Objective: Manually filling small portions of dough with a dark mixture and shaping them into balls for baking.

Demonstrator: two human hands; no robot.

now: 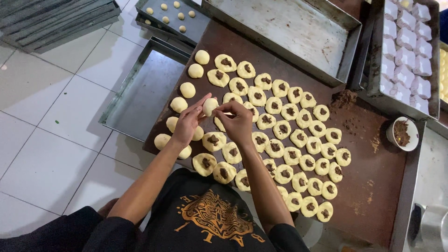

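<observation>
A person seated at a low brown work tray shapes filled pastry, both hands meeting over the rows. The left hand and right hand pinch a single dough ball between fingertips, held just above the tray's upper left part, the fingers pressed close around it. Beside them lie dozens of flattened dough discs, each topped with a dab of dark filling, while a column of sealed smooth balls runs along the tray's left edge. A small white bowl of filling sits at the right. The step in hand appears to be closing and rounding one filled piece; the next move likely calls for setting it with the finished balls and lifting another open disc without spilling the filling.
</observation>
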